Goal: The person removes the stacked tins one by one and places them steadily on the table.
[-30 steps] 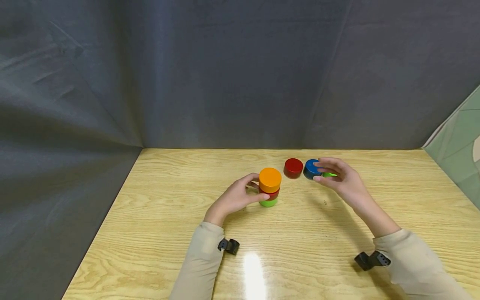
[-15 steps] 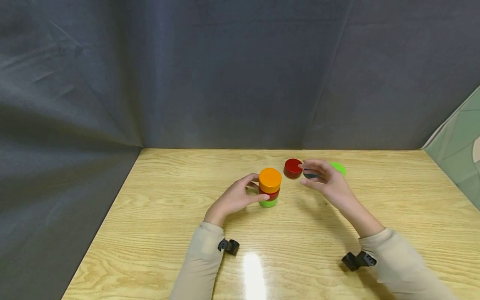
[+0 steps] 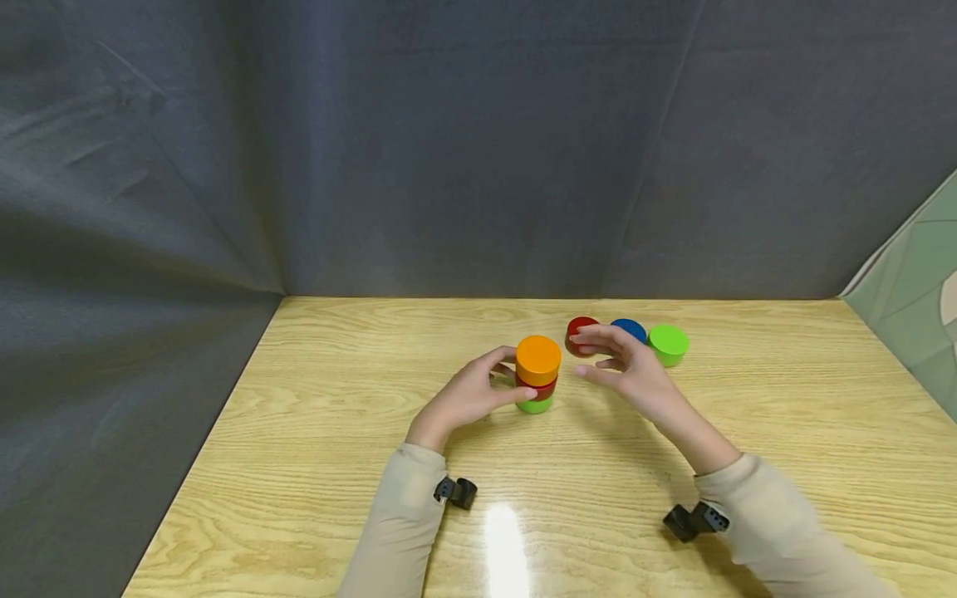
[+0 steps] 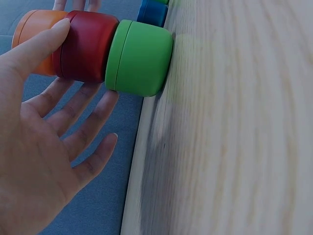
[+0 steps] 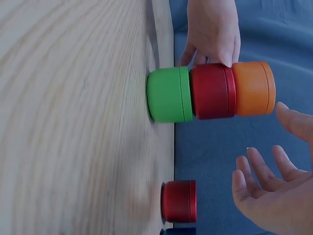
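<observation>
Three small round lidded jars stand stacked upright on the wooden table: a green jar at the bottom, a red jar in the middle and an orange jar on top. My left hand grips the stack from the left, thumb on the near side of the red jar by the orange one, fingertips round the far side. To the right of the stack, my right hand hovers with loosely bent fingers and nothing in them. In the right wrist view its thumb is close to the orange jar's lid.
Behind the right hand, a second red jar, a blue jar and a second green jar stand in a row. The hand partly hides the red and blue ones. A dark grey cloth rises along the table's back edge.
My right hand has moved left, from near the blue and green jars to in front of the loose red one, towards the stack. The left hand and stack have stayed put.
</observation>
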A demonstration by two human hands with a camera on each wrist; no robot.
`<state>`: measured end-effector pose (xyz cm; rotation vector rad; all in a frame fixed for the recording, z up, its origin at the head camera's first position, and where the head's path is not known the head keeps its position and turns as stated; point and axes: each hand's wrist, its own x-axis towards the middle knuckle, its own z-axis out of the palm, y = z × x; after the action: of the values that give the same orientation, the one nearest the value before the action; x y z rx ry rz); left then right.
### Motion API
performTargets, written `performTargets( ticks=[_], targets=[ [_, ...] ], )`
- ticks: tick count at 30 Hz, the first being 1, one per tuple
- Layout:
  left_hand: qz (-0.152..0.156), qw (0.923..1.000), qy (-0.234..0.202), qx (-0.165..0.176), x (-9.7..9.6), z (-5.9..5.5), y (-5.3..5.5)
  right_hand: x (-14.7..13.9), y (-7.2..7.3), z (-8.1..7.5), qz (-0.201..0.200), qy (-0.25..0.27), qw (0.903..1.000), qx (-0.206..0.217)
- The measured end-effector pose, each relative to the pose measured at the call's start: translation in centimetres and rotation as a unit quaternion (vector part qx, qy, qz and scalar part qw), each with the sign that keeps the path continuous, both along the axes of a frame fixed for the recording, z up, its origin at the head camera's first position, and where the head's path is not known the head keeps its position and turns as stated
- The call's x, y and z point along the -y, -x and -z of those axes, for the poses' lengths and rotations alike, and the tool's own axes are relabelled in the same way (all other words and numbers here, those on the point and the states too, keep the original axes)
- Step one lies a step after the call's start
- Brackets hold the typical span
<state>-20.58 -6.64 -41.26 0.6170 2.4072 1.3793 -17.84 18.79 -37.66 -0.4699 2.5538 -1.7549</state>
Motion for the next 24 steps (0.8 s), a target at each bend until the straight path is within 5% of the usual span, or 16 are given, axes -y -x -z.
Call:
performTargets(
  ticks=[24],
  targets=[
    [0.007,1.0,-0.007,-0.001,0.1,0.0,0.0,2.2,0.4,0.1,-0.015,-0.01,0.9998,0.01]
  ],
)
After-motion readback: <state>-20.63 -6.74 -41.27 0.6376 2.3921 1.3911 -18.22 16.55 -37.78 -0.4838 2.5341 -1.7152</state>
